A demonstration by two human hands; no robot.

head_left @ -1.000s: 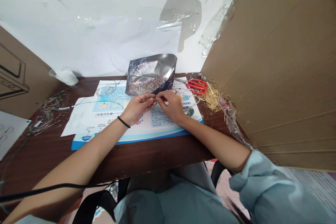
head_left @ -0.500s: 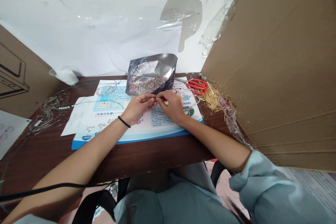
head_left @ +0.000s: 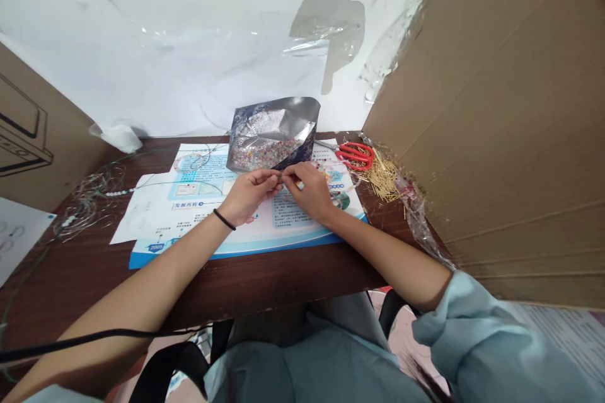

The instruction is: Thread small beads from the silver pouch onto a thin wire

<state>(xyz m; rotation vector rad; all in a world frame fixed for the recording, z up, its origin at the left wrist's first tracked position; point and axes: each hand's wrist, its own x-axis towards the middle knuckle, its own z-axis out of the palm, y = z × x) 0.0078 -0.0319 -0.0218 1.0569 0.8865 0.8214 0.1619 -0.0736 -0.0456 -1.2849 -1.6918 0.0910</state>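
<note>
My left hand (head_left: pixel 250 195) and my right hand (head_left: pixel 308 190) meet fingertip to fingertip above a printed sheet (head_left: pixel 236 240). Both are closed in a pinch; whatever sits between the fingers is too small to make out. Just behind them stands an open foil pouch (head_left: pixel 295 116), silvery inside, with many small coloured beads (head_left: pixel 267 154) in its bottom. A beaded strand (head_left: pixel 353 185) shows on the sheet to the right of my right hand. A thin green cord (head_left: pixel 208 185) with white beads (head_left: pixel 118 192) runs across the left side.
Red-handled scissors (head_left: pixel 355 156) lie at the right beside a heap of thin golden sticks (head_left: pixel 384 177). Tangled clear thread (head_left: pixel 89 208) covers the table's left side. A crumpled white plastic cup or bag (head_left: pixel 120 137) is at the back left. Cardboard (head_left: pixel 501 138) walls the right side.
</note>
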